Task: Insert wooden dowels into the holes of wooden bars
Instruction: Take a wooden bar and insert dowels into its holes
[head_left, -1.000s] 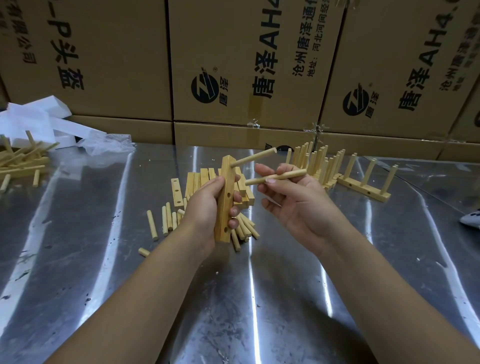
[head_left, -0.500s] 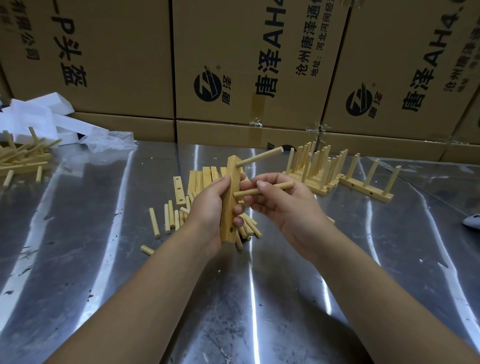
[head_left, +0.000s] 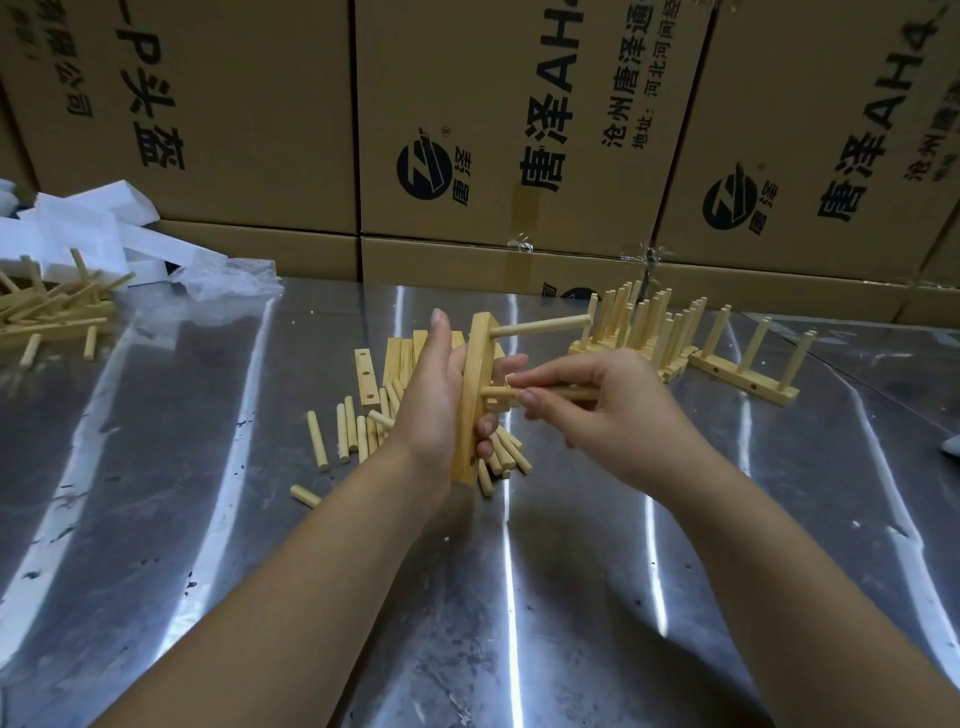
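We see the right hand (head_left: 613, 410) pinching a dowel (head_left: 576, 393), mid-length hidden under its fingers. We can't tell how deep the tip sits in the bar (head_left: 475, 374), which the left hand (head_left: 431, 410) grips upright above the table (head_left: 156, 467). A top dowel (head_left: 540, 327) is seated. A second ago the pinched dowel was tilted, clear of the bar.

Our left hand (head_left: 434, 410) grips the bar (head_left: 470, 441) upright at centre frame. Our right hand (head_left: 608, 400) pinches a dowel (head_left: 493, 394) just right of it.
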